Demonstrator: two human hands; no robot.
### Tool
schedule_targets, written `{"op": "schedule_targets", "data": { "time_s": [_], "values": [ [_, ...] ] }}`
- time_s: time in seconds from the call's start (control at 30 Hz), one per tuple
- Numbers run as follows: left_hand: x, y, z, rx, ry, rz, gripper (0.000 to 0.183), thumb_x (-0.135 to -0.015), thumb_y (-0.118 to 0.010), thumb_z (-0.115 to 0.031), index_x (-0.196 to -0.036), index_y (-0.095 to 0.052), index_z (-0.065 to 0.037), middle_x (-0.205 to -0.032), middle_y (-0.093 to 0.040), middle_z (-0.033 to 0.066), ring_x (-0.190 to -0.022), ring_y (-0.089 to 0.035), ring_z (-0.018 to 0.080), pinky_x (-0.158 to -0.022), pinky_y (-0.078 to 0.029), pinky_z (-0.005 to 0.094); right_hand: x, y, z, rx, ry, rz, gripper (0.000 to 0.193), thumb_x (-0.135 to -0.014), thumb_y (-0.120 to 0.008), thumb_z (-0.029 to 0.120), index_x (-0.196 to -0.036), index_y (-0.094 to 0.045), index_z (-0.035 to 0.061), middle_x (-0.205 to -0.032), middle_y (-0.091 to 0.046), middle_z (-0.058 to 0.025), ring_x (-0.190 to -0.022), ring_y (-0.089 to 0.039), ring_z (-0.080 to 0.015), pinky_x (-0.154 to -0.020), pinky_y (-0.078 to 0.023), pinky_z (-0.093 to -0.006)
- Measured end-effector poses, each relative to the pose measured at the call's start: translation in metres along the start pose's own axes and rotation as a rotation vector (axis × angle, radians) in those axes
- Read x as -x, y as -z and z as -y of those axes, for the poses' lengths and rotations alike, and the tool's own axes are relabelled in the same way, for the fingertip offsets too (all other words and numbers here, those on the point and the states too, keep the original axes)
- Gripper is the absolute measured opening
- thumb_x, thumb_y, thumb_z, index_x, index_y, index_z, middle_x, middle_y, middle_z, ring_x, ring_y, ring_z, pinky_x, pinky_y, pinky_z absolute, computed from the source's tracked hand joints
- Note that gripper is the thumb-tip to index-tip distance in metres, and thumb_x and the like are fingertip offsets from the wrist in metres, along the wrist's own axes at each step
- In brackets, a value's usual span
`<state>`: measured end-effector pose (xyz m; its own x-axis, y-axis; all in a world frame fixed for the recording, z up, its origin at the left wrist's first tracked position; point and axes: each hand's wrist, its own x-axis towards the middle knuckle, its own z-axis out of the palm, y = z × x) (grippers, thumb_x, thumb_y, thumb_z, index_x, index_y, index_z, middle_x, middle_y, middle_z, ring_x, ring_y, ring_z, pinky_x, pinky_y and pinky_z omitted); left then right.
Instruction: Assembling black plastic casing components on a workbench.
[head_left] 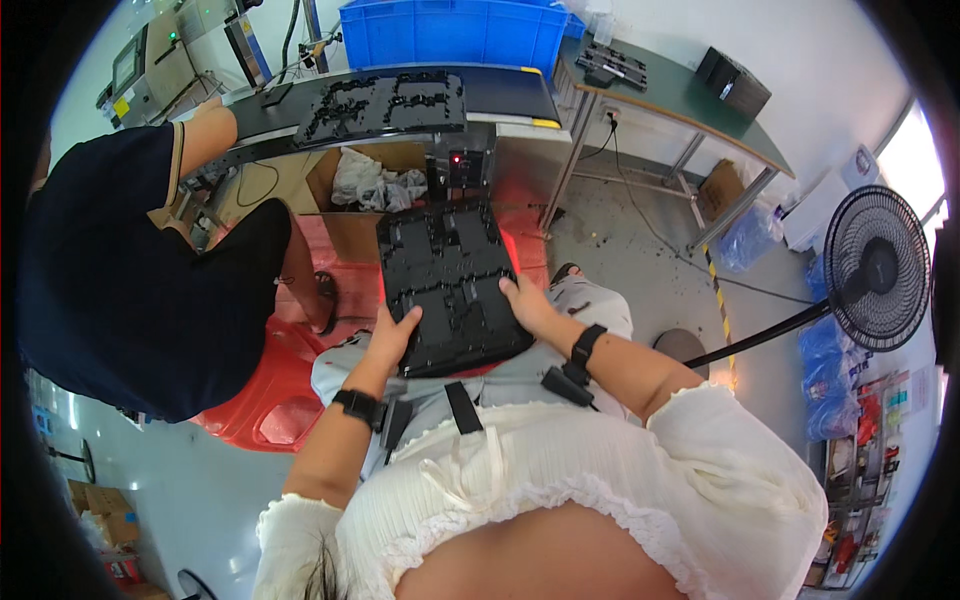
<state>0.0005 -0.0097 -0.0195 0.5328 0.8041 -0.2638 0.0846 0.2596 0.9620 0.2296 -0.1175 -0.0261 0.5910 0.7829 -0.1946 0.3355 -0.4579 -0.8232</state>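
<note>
A black moulded plastic tray [452, 262], or a stack of them, rests tilted over my lap. Shallow pockets and ridges cover its top; I cannot tell whether parts lie in them. My left hand [394, 338] grips the near left edge, thumb on top and fingers hidden beneath. On the right edge my right hand [528, 306] holds it the same way. Beyond it, similar black trays [425, 105] lie on the dark conveyor belt [505, 95].
A co-worker in dark clothes [150, 270] sits at my left on a red stool [275, 400], one arm at the belt. A blue crate [455, 38] stands behind the belt. To the right are a green-topped table [680, 100] and a black fan [880, 265]. A cardboard box [355, 235] sits below.
</note>
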Motion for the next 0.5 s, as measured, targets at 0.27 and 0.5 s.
{"op": "schedule_targets", "data": {
  "time_s": [0.27, 0.5],
  "values": [
    [0.014, 0.000, 0.010, -0.150, 0.028, 0.031, 0.071, -0.078, -0.069, -0.026, -0.130, -0.031, 0.003, -0.116, -0.051, 0.0142, -0.105, -0.051, 0.0218, -0.091, -0.041, 0.0323, 0.049, 0.024, 0.005, 0.036, -0.068, 0.075, 0.044, -0.091, -0.046, 0.035, -0.101, -0.043, -0.0076, -0.096, -0.056, -0.0329, -0.094, -0.056, -0.0436, -0.082, -0.042, -0.0459],
    [-0.036, 0.009, -0.091, -0.814, -0.142, 0.135, 0.073, -0.077, -0.067, -0.040, -0.125, -0.040, 0.008, -0.118, -0.050, 0.0241, -0.110, -0.050, 0.0260, -0.094, -0.040, 0.0323, 0.037, 0.039, -0.001, 0.181, -0.025, 0.175, 0.058, -0.089, -0.042, 0.049, -0.106, -0.042, -0.0070, -0.096, -0.057, -0.0329, -0.093, -0.056, -0.0441, -0.083, -0.042, -0.0478]
  ]
}}
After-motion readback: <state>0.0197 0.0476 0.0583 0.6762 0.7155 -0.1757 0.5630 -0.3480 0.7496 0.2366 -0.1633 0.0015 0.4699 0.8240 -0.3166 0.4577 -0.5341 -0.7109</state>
